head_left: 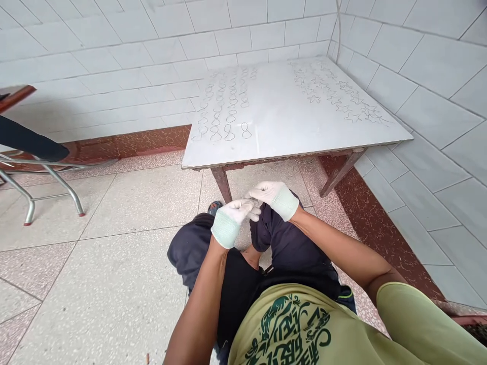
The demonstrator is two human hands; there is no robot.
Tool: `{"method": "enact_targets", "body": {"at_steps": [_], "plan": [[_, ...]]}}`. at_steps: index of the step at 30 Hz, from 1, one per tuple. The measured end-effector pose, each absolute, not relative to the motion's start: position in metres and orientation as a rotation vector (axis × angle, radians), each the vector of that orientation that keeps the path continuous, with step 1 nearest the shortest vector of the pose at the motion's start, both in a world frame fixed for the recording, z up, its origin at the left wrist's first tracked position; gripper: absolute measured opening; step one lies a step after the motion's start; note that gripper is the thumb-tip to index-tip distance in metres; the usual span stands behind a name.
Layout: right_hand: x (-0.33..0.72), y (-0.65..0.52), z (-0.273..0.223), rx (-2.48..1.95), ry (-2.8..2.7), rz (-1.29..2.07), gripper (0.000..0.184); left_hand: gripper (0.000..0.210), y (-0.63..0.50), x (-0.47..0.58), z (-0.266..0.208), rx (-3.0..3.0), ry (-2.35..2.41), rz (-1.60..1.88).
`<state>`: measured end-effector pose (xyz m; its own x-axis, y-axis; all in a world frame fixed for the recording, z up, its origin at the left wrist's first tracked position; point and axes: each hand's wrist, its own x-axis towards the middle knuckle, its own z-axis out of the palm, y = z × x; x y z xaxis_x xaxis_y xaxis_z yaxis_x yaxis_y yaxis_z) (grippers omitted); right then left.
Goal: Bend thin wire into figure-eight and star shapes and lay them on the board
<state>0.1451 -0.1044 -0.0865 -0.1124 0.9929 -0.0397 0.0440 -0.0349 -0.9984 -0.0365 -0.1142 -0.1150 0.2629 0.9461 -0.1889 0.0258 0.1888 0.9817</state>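
My left hand (240, 209), in a white glove with a pale green cuff, is closed in a pinch above my lap. Right beside it, my right hand (267, 191) wears a matching glove, its fingers bent and pressed together. Between the fingertips a thin wire (242, 195) shows faintly; its shape is mostly hidden by the gloves. Ahead stands a white-topped table (281, 116). Rows of wire figure-eights (230, 115) lie on its left part, and wire stars (342, 96) are spread on its right part.
Wooden table legs (221, 183) stand just beyond my knees. White tiled walls (429, 91) meet behind and to the right of the table. At far left are a metal-legged stool (53, 177), a person's dark-clothed leg (30, 139) and a brown tabletop edge (17, 96).
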Motion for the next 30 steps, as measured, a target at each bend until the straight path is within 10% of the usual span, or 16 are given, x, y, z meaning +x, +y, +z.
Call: {"method": "enact_targets", "body": {"at_steps": [14,30], "plan": [[0.134,-0.079,-0.037,-1.186,-1.579,1.418,0.022,0.024,-0.114,-0.063,-0.082,1.434,1.328,1.005],[0.160,-0.005,-0.015,-1.216,-2.618,0.275,0.042,0.021,-0.031,-0.061,-0.019,1.487,1.176,0.665]]}}
